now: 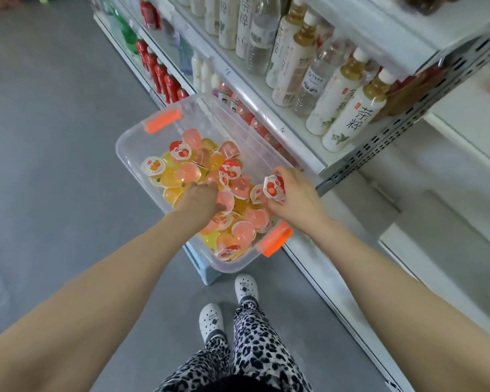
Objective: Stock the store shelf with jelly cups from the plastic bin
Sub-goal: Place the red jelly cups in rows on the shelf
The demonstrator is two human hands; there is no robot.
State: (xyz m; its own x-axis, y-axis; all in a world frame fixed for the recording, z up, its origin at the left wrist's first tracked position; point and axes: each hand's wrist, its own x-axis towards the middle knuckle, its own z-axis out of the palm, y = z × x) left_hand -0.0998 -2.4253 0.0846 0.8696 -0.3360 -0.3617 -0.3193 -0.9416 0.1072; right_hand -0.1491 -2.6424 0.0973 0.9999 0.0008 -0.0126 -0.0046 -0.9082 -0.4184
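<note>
The red-lidded jelly cup (273, 188) sits in my right grip (297, 196), pinched between thumb and curled fingers. It is held just above the right rim of the plastic bin (125, 149), a little right of the frame's centre, with its strawberry lid turned up toward me.

The rest of the jelly cups (181, 168) lie heaped inside the bin, pink, orange and yellow, some on their sides and some lid up. My left grip (198, 199) is down among them at mid-frame. Its fingers bend onto a pink cup (225, 200), and I cannot tell whether they have closed round it.

The bin is clear, with one orange latch (163, 121) at its far end and another at the near end. It rests on a pale blue stand (207, 271) on the grey floor (54, 137).

Just right of the bin runs the white store shelf (294, 137), carrying tea bottles (348, 120) in the upper right. Red bottles (161, 77) stand lower down toward the upper left.

At the bottom of the frame are my white clogs (245, 288) and leopard-print trousers (260, 349).
</note>
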